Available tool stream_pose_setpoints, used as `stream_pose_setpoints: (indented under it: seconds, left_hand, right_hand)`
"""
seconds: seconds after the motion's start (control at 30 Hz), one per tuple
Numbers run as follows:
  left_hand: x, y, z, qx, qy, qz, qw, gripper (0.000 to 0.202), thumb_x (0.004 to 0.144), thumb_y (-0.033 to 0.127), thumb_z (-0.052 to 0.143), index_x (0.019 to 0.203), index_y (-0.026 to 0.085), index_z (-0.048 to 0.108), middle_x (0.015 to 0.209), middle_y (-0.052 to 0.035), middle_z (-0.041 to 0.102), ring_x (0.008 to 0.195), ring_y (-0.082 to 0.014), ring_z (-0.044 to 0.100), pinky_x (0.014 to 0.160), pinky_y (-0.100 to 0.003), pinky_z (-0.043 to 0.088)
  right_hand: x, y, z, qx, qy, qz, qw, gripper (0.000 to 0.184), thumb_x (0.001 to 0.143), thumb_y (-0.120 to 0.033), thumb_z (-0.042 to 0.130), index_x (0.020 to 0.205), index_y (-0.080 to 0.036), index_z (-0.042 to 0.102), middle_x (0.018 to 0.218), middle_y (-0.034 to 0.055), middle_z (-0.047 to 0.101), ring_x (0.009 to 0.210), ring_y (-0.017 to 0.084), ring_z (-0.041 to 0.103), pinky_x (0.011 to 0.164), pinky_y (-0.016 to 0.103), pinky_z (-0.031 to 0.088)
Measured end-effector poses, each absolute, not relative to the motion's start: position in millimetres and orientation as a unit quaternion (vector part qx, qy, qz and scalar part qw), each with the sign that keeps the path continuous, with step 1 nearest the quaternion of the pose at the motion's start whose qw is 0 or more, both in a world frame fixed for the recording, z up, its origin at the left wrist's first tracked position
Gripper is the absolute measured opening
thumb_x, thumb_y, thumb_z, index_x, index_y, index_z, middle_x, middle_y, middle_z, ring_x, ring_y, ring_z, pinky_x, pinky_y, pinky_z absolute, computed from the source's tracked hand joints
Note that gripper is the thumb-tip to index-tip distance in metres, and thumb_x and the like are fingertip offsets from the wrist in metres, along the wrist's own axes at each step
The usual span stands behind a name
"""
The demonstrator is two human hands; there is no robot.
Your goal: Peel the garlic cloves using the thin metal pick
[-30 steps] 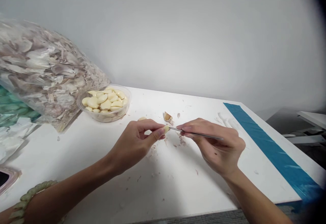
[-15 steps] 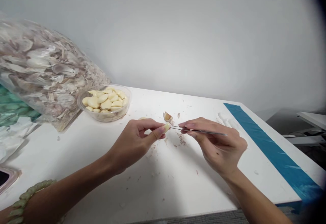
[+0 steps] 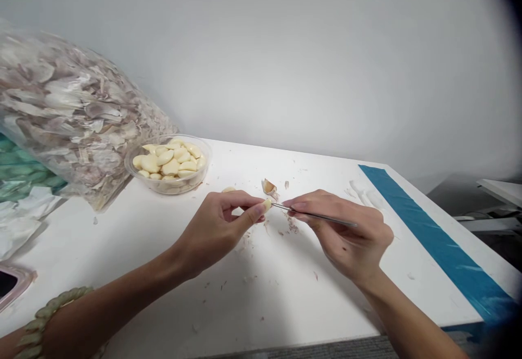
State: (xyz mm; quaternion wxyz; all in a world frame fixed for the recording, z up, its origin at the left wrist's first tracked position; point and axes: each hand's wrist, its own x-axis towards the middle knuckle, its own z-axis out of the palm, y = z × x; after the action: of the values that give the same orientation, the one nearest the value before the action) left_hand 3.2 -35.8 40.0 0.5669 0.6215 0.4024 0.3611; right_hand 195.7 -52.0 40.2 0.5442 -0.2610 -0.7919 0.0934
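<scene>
Garlic clove (image 3: 267, 205) in left hand (image 3: 216, 234) grip, protruding.

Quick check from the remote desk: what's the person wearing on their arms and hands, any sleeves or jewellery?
The left hand and right hand are bare, with no gloves. Both forearms are bare too, with no sleeve in view. The left forearm wears a bracelet of pale green oblong beads; the right forearm shows nothing worn.

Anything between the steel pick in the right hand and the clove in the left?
Nothing visible. The tip of the steel pick in the right hand sits right at the garlic clove pinched in the left hand, with no finger or peel between them.
</scene>
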Motion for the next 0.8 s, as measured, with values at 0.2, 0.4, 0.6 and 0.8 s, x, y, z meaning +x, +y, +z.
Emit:
stream_pose_setpoints:
  seconds: [0.2, 0.4, 0.6, 0.8]
  left_hand:
    - [1.7, -37.3, 38.1, 0.609, 0.408, 0.356, 0.579, 0.027, 0.08, 0.04, 0.057, 0.087, 0.017, 0.071, 0.086, -0.0059, 0.067, 0.089, -0.0193, 0.06, 0.084, -0.035, 0.05]
    - [1.4, -36.2, 37.1, 0.596, 0.409, 0.358, 0.591, 0.029, 0.079, 0.044, 0.058, 0.087, 0.02, 0.071, 0.085, -0.0048, 0.067, 0.089, -0.0186, 0.06, 0.087, -0.036, 0.049]
    - [2.2, -35.0, 37.4, 0.59, 0.41, 0.36, 0.595, 0.03, 0.079, 0.043, 0.059, 0.091, 0.019, 0.072, 0.085, -0.0051, 0.068, 0.088, -0.0185, 0.06, 0.086, -0.035, 0.049]
    - [3.2, -36.6, 41.2, 0.615, 0.414, 0.364, 0.563, 0.026, 0.079, 0.038, 0.059, 0.084, 0.016, 0.072, 0.086, -0.0065, 0.068, 0.087, -0.0189, 0.061, 0.079, -0.031, 0.051]
  right_hand:
    - [195.1, -53.1, 38.7, -0.267, -0.783, 0.088, 0.555, 0.045, 0.073, 0.007, 0.06, 0.105, -0.024, 0.068, 0.087, 0.0028, 0.074, 0.077, 0.021, 0.069, 0.061, 0.036, 0.059]
    - [194.1, -53.0, 39.3, -0.254, -0.782, 0.097, 0.561, 0.045, 0.072, 0.008, 0.06, 0.104, -0.022, 0.069, 0.086, 0.0046, 0.073, 0.075, 0.02, 0.069, 0.06, 0.036, 0.058]
    - [194.9, -53.5, 38.8, -0.263, -0.781, 0.093, 0.558, 0.045, 0.073, 0.007, 0.06, 0.104, -0.024, 0.068, 0.086, 0.0033, 0.073, 0.075, 0.02, 0.068, 0.059, 0.035, 0.058]
    - [194.6, -52.0, 40.3, -0.261, -0.792, 0.054, 0.549, 0.047, 0.072, 0.008, 0.061, 0.107, -0.023, 0.067, 0.087, 0.0038, 0.073, 0.078, 0.021, 0.068, 0.061, 0.036, 0.058]
